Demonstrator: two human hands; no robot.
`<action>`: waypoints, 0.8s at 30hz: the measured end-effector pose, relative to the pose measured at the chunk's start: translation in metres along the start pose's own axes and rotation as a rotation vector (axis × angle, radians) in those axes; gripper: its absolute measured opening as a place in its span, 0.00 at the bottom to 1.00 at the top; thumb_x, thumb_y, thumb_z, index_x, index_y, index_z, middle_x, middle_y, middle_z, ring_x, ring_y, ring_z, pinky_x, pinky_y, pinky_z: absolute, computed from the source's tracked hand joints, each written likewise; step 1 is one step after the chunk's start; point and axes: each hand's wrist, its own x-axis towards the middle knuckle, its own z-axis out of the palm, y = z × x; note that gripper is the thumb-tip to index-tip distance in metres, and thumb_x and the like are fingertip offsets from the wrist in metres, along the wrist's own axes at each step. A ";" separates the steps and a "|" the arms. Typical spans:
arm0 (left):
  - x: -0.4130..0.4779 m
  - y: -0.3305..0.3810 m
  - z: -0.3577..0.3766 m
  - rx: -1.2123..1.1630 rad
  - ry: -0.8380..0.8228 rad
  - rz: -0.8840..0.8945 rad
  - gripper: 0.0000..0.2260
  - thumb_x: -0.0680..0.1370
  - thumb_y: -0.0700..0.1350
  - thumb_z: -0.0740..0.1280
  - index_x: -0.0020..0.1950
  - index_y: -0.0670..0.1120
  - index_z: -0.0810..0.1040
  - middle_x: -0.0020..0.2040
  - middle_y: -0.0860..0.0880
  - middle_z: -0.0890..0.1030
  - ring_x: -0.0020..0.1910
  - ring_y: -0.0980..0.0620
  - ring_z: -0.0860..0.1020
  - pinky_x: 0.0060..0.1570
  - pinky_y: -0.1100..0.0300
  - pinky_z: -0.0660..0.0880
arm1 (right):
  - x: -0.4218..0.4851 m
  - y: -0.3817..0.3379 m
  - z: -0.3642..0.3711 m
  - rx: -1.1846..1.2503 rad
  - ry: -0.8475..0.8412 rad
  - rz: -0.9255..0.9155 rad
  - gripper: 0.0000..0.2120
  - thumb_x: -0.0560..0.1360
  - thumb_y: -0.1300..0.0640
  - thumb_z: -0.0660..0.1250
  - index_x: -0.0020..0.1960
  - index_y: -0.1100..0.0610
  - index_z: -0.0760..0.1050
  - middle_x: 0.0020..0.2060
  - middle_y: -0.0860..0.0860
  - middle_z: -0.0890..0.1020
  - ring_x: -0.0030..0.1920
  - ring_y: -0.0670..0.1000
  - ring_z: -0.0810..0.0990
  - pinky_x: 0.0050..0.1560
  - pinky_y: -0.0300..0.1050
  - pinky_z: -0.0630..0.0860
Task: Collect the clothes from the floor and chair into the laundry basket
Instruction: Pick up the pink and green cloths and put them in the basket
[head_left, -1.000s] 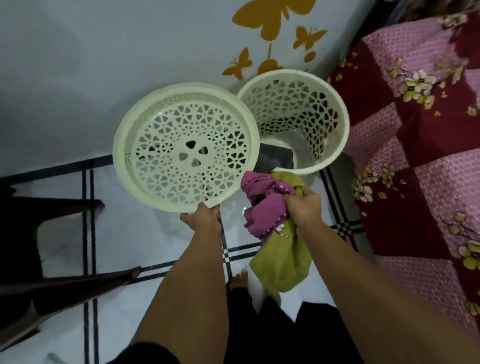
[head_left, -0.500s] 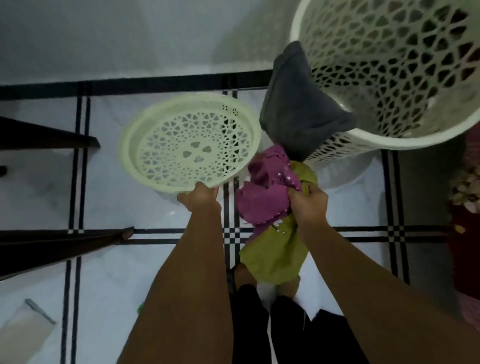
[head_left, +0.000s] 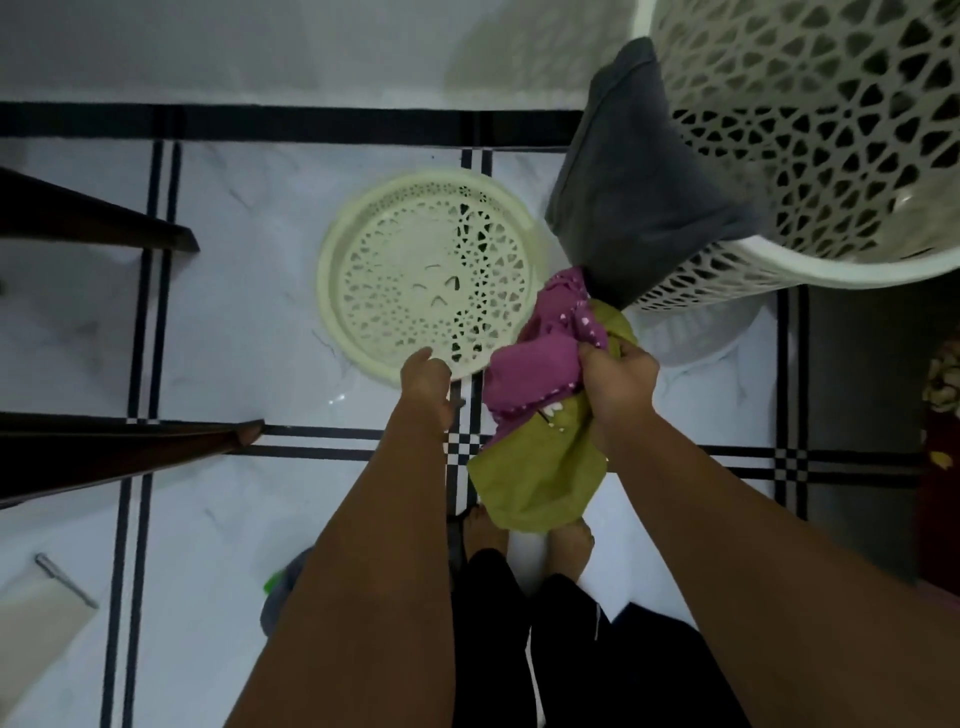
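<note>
The white lattice laundry basket (head_left: 810, 156) stands at the top right, and a dark grey garment (head_left: 634, 192) hangs over its near rim. My right hand (head_left: 615, 384) grips a bundle of a magenta dotted cloth (head_left: 535, 364) and an olive green cloth (head_left: 540, 478), held just below the basket's rim. The basket's round cream lid (head_left: 431, 280) is down at the floor to the left of the basket. My left hand (head_left: 423, 384) holds the lid's near rim. A grey and green piece of cloth (head_left: 280, 592) peeks out on the floor beside my left forearm.
Dark chair legs (head_left: 130, 447) reach in from the left over the white tiled floor (head_left: 234, 322). A white pad with a pen (head_left: 36, 603) lies at the bottom left. A floral bedspread (head_left: 943, 374) shows at the right edge. My bare feet (head_left: 524, 540) stand below the bundle.
I have bent lower. My left hand has brought the lid down from in front of the wall to the floor. The clothes bundle stays in my right hand by the basket.
</note>
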 end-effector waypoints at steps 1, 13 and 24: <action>-0.011 -0.001 0.001 0.063 -0.037 0.007 0.22 0.81 0.36 0.55 0.75 0.48 0.62 0.72 0.45 0.67 0.60 0.46 0.68 0.65 0.42 0.67 | -0.007 -0.005 0.000 0.006 0.001 -0.012 0.07 0.72 0.65 0.66 0.49 0.61 0.79 0.42 0.56 0.81 0.43 0.54 0.79 0.50 0.47 0.79; -0.177 0.085 0.056 0.020 -0.408 0.187 0.18 0.81 0.54 0.57 0.60 0.43 0.77 0.42 0.46 0.86 0.35 0.52 0.82 0.35 0.63 0.76 | -0.103 -0.148 -0.033 0.175 -0.078 -0.165 0.05 0.71 0.63 0.68 0.37 0.57 0.78 0.34 0.53 0.79 0.37 0.52 0.78 0.39 0.43 0.77; -0.316 0.167 0.195 0.158 -0.615 0.410 0.22 0.84 0.47 0.50 0.71 0.34 0.66 0.45 0.41 0.83 0.45 0.45 0.74 0.44 0.63 0.74 | -0.108 -0.302 -0.127 0.472 0.128 -0.415 0.06 0.71 0.62 0.69 0.37 0.57 0.76 0.32 0.51 0.78 0.35 0.49 0.77 0.35 0.41 0.75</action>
